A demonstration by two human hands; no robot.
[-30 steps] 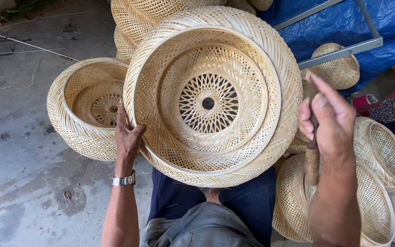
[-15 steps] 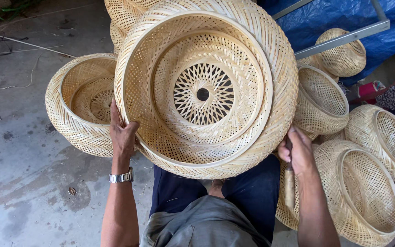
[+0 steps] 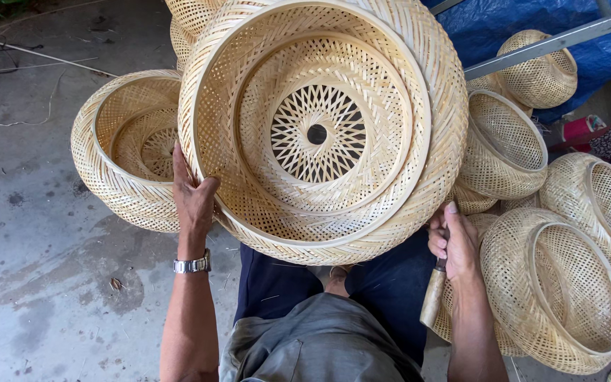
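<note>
The left hand (image 3: 194, 201) grasps the big woven basket (image 3: 323, 127) by its rim. The right hand (image 3: 452, 237) fingers are clenched around a wooden-handled tool (image 3: 433, 296), just under the basket's edge.

I see a pale straw-coloured round woven bamboo basket (image 3: 323, 131) with a starburst lattice centre ringed by open diamond weave. Behind it lie a bright blue plastic tarpaulin (image 3: 532, 21) and mottled grey concrete floor (image 3: 44, 283); the silver metal wristwatch (image 3: 192, 264) gleams.
</note>
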